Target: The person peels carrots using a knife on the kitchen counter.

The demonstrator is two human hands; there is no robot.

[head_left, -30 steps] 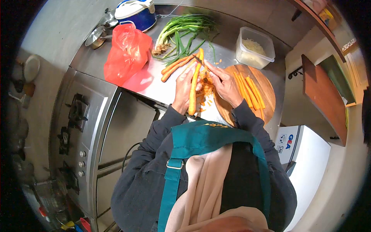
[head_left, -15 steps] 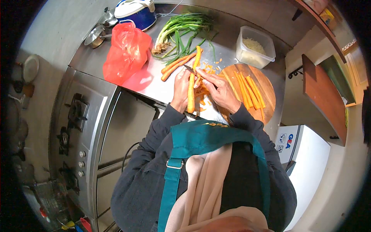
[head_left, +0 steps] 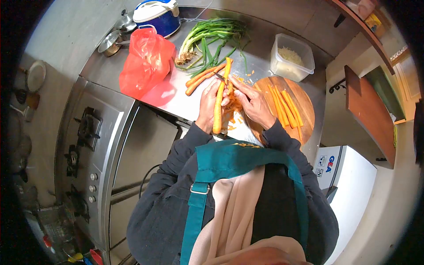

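Note:
My left hand [head_left: 209, 106] is closed round a long orange carrot [head_left: 218, 110], which points away from me. A small dark-bladed knife [head_left: 220, 77] lies across the carrot's upper half, its handle in my right hand [head_left: 254, 104]. Orange peelings [head_left: 234, 115] are scattered on the counter beneath and between my hands. Two more carrots [head_left: 194, 84] rest on the counter just beyond my left hand. To the right, several carrots [head_left: 282, 106] sit on a round wooden board [head_left: 308, 101], close to my right hand.
Spring onions [head_left: 212, 33] lie at the back, beside a red plastic bag [head_left: 145, 64]. A blue and white pot [head_left: 157, 18] and metal pans [head_left: 111, 43] stand at the back left. A clear tub [head_left: 291, 68] holds pale shreds. A gas hob [head_left: 90, 128] is at left.
The knife has moved from near the carrot's far end a little back toward me, with my right hand following. My left hand still holds the carrot. The view has shifted slightly.

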